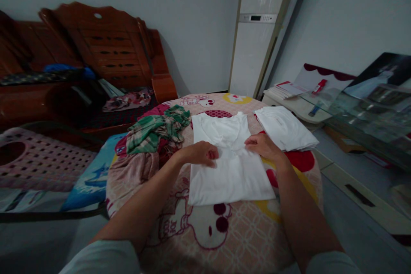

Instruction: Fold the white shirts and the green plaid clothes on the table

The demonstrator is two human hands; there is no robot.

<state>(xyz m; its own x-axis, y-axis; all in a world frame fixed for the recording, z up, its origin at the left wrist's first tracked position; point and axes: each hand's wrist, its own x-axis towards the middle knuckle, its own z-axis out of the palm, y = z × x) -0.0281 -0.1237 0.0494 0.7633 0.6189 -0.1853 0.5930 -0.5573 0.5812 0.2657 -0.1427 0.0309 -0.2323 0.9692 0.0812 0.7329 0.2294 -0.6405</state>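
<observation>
A white garment (229, 180) lies flat on a round table covered by a patterned cloth (253, 231), its neckline toward the far side. Over its left edge is my left hand (204, 153), fingers apart and curved, with nothing visible between them. My right hand (261, 144) is at the garment's right edge, fingertips on or just above the fabric; its thumb and fingers are near each other, and whether they pinch cloth is unclear. To the right sits a folded white stack (284, 128). A crumpled green plaid cloth (147, 132) lies on the left.
Behind the table at left stands a carved wooden chair (112, 51) with cloths on its seat. A pink woven basket (41, 158) and a blue bag (96, 175) are at the left. A glass shelf (362, 115) stands at the right, near a tall white cabinet-like unit (250, 51).
</observation>
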